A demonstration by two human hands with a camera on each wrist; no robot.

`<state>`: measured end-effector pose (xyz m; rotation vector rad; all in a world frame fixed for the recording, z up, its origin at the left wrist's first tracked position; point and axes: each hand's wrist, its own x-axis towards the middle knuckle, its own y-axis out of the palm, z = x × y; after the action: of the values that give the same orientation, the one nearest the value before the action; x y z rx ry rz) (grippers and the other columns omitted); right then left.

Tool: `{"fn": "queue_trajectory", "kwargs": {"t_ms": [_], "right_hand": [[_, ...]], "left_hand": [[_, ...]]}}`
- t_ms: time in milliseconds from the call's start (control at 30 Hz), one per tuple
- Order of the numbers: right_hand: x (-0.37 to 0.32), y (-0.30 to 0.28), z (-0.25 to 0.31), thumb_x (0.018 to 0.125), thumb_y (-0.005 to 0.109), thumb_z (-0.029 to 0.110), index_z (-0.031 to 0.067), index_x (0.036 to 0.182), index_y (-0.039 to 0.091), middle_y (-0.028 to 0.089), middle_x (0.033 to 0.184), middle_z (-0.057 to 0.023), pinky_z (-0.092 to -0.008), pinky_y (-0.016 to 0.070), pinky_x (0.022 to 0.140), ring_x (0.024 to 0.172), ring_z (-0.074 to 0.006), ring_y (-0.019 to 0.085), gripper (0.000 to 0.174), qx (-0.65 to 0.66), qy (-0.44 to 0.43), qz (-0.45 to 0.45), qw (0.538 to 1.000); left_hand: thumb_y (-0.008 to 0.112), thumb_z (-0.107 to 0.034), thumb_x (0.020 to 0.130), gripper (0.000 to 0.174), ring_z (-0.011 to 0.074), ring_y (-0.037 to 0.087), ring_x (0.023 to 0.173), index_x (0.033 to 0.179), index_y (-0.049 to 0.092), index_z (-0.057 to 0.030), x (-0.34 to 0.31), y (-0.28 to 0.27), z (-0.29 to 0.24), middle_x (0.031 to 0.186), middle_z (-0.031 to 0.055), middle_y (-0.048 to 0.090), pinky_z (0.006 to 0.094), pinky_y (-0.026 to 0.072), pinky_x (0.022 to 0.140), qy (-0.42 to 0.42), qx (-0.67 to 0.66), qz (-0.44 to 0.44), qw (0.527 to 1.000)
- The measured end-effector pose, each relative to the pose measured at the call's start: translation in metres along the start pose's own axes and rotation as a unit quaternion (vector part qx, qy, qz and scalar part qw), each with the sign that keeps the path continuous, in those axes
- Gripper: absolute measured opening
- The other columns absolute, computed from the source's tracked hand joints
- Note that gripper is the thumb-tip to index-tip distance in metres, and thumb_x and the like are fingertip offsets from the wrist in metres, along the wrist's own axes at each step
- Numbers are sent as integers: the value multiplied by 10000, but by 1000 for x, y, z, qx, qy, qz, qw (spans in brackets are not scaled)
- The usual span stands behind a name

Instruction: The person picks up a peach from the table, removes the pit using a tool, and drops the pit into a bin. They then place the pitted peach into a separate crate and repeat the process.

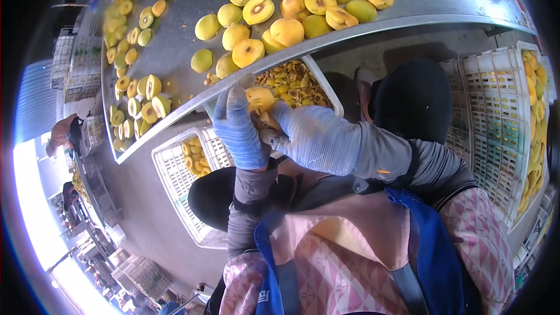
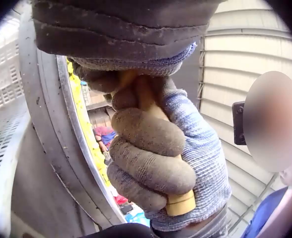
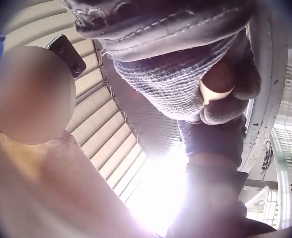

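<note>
In the head view my left hand (image 1: 239, 131), in a blue-and-white knit glove, holds a yellow peach half (image 1: 260, 99) just below the table's rim. My right hand (image 1: 318, 140), gloved alike, is pressed up close against it. Dirty grey fingers (image 2: 148, 171) of the right hand curl round a pale wooden handle (image 2: 182, 204) in the left wrist view; the tool's working end is hidden. A pale bit of the handle (image 3: 216, 94) shows between the right hand's fingers in the right wrist view.
Several cut peaches (image 1: 248, 52) lie on the metal table (image 1: 175, 41) ahead. Beneath its edge stands a crate of pits and scraps (image 1: 294, 84). White crates of peach pieces stand at left (image 1: 175, 169) and right (image 1: 496, 134). My knees flank the space below my hands.
</note>
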<state>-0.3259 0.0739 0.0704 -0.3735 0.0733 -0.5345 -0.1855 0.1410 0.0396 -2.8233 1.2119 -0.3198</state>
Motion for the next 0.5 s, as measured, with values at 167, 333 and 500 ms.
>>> {"fn": "queue_trajectory", "kwargs": {"t_ms": [167,333,500], "right_hand": [[0,-4,-2,963,573,332,-15,1023,558,651,727,-203,-455,533,637,700,-379,669,352,-145,-13,47,988],[2,8,-12,964,576,303,-35,1023,582,650,765,-226,-436,522,676,770,-389,665,344,88,-31,3,996],[4,-2,-6,971,572,286,-40,1012,595,646,783,-237,-431,506,695,787,-397,657,329,192,-10,54,980]], "left_hand": [[473,-381,1015,488,189,659,861,1126,644,63,3,-1,-6,976,133,681,299,536,792,-97,-40,-12,994],[561,-356,960,464,203,661,874,1125,642,70,-3,-1,-17,967,143,685,313,531,808,-7,37,-19,999],[580,-359,933,479,217,659,879,1145,631,68,-6,-4,-10,971,150,683,330,528,815,32,17,-3,999]]}}
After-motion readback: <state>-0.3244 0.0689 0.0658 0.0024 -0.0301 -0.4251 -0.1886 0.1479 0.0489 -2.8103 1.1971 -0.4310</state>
